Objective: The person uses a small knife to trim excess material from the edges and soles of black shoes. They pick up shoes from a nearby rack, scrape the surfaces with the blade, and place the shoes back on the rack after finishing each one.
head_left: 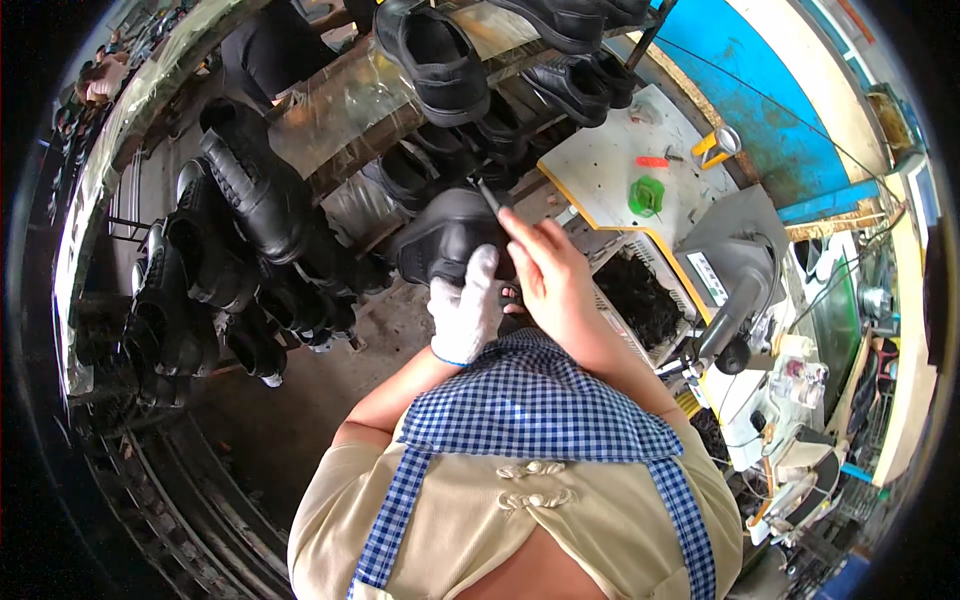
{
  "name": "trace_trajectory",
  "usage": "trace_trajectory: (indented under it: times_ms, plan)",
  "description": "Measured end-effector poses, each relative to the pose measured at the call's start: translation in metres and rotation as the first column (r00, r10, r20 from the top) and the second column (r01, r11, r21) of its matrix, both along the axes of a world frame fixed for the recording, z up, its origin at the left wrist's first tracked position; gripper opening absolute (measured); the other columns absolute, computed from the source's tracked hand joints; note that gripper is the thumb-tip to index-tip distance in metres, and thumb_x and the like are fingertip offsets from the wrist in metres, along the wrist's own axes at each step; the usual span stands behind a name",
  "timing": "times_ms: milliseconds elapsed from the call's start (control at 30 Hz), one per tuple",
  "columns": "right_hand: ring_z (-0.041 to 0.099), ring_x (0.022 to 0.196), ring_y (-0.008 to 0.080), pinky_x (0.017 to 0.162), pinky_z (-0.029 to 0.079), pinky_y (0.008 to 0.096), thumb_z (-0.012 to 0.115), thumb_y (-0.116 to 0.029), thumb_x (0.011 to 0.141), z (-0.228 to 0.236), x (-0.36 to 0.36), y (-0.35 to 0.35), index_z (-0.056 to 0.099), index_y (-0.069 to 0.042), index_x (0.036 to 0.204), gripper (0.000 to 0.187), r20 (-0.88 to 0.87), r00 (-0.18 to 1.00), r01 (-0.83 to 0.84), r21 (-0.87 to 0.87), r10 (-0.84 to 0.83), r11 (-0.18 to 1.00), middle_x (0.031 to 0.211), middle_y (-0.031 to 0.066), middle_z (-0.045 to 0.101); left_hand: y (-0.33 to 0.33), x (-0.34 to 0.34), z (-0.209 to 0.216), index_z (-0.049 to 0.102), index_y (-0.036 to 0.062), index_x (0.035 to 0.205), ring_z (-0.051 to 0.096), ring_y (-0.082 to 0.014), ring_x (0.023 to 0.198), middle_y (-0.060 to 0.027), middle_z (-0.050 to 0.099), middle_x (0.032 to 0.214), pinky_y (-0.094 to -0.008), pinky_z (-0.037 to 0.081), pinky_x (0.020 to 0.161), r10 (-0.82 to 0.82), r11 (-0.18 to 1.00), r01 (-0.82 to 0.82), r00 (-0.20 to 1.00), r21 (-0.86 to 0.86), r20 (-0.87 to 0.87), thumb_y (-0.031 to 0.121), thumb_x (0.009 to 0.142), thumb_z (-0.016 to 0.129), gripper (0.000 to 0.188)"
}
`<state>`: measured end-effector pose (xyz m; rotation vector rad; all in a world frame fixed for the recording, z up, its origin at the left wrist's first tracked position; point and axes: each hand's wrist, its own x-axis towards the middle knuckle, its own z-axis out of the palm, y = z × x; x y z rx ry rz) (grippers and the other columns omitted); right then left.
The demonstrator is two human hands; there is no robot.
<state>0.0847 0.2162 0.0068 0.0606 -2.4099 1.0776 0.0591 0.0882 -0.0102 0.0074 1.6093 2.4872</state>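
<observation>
In front of my body, my left hand [465, 305], in a white knitted glove, grips a black shoe [450, 232] with its thumb and fingers. My bare right hand [548, 268] is closed round a slim dark stick-like tool [489, 197], which points up and left along the shoe's far edge. The tool's kind is too small to make out, and I cannot tell if its tip touches the shoe. Just beyond stands a rack of black shoes, the closest large one [440, 65] resting on the upper shelf.
More black shoes [250, 190] hang on a rack to the left. At right, a white worktable [600, 155] with a yellow edge holds a green container [646, 196], a red piece [652, 161] and a yellow-and-white can [716, 147]. A grey machine [735, 250] and a crate [650, 345] of black scraps stand nearer.
</observation>
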Motion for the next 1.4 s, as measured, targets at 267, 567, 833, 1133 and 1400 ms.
trace_trajectory:
  times_ms: [267, 567, 833, 1133, 1400]
  plan:
    - [0.065, 0.067, 0.0232, 0.056, 0.052, 0.0322, 0.072, -0.01, 0.086, 0.017, 0.001, 0.033, 0.068, -0.009, 0.115, 0.029, 0.041, 0.999, -0.013, -0.047, 0.015, 0.999, 0.086, 0.0086, 0.063, -0.007, 0.0, -0.004, 0.061, 0.0022, 0.125, 0.06, -0.0112, 0.099, -0.0033, 0.066, 0.112, -0.0278, 0.049, 0.087, -0.208, 0.977, 0.205, 0.978, 0.064, 0.036, 0.015, 0.097, 0.06, 0.03]
    - [0.065, 0.077, 0.0169, 0.058, 0.055, 0.0301, 0.07, -0.01, 0.08, 0.022, -0.007, 0.064, 0.067, -0.01, 0.096, 0.017, -0.207, 0.934, -0.153, 0.505, 0.292, 0.849, 0.096, 0.0011, 0.062, -0.024, -0.013, -0.026, 0.066, -0.0019, 0.118, 0.063, -0.0127, 0.095, -0.0096, 0.07, 0.109, -0.0279, 0.051, 0.082, -0.371, 0.868, 0.332, 0.928, -0.37, -0.038, 0.021, 0.099, 0.06, 0.031]
    - [0.048, 0.06, 0.0083, 0.054, 0.042, 0.0234, 0.06, -0.012, 0.097, -0.015, -0.009, 0.074, 0.055, -0.004, 0.094, 0.009, 0.101, 0.96, -0.057, -0.84, 0.259, 0.539, 0.08, 0.0011, 0.05, -0.005, -0.013, 0.003, 0.067, -0.0004, 0.106, 0.061, -0.0098, 0.079, -0.0044, 0.069, 0.09, -0.0263, 0.05, 0.07, -0.414, 0.91, 0.412, 0.889, 0.056, 0.196, 0.023, 0.097, 0.062, 0.025]
    - [0.066, 0.065, 0.0162, 0.055, 0.055, 0.0291, 0.075, -0.006, 0.074, 0.007, 0.009, 0.079, 0.07, -0.01, 0.107, 0.034, -0.086, 0.96, -0.234, 0.279, 0.267, 0.931, 0.095, 0.0004, 0.063, -0.007, -0.01, 0.014, 0.066, -0.0003, 0.11, 0.062, -0.01, 0.084, -0.0051, 0.07, 0.094, -0.0274, 0.051, 0.076, -0.486, 0.86, 0.5, 0.864, -0.107, 0.13, 0.021, 0.099, 0.059, 0.025]
    - [0.063, 0.067, 0.0148, 0.056, 0.053, 0.0282, 0.068, -0.007, 0.082, 0.006, 0.005, 0.077, 0.06, -0.006, 0.1, 0.02, -0.001, 0.965, -0.242, 0.388, 0.263, 0.889, 0.094, 0.0014, 0.056, -0.004, -0.016, 0.019, 0.065, 0.0005, 0.115, 0.061, -0.011, 0.094, -0.0049, 0.069, 0.104, -0.028, 0.05, 0.084, -0.554, 0.811, 0.551, 0.831, -0.196, 0.042, 0.019, 0.098, 0.06, 0.026]
